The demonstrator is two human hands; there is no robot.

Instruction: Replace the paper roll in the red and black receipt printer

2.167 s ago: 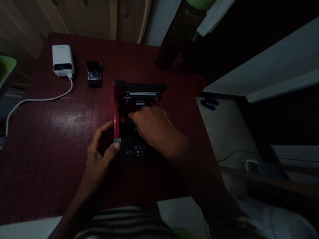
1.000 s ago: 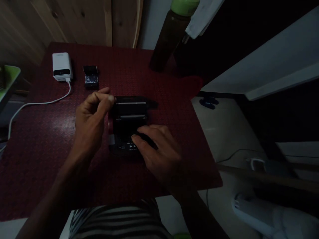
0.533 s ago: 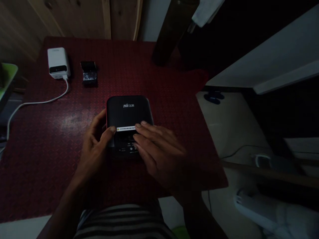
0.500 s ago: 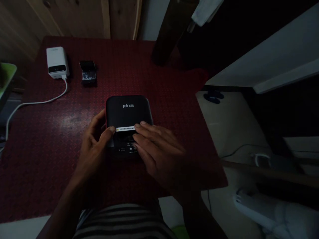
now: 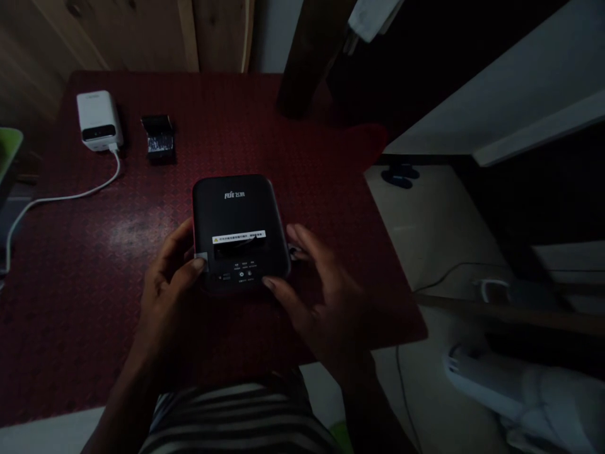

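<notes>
A black box-shaped device [image 5: 236, 217] with rounded corners lies on the dark red table. Its top carries a white brand mark, a white warning strip, a dark slot and small printed symbols near the front edge. My left hand [image 5: 172, 274] grips its left side, the thumb on top by a small pale patch and the fingers along the edge. My right hand [image 5: 321, 290] is curved around the front right corner, thumb at the front and fingers along the right side. Something small and whitish shows between those fingers and the device; I cannot make it out.
A white power bank [image 5: 99, 120] with a white cable [image 5: 70, 195] stands at the back left of the red table [image 5: 321, 170]. Beside it is a small black open case [image 5: 159, 140]. A dark post [image 5: 302, 69] rises at the back. Slippers [image 5: 399, 176] lie on the floor.
My right hand has moved off the device's top to its right side, uncovering the slot and the warning strip. My left thumb has shifted slightly toward the front. The view has moved slightly.
</notes>
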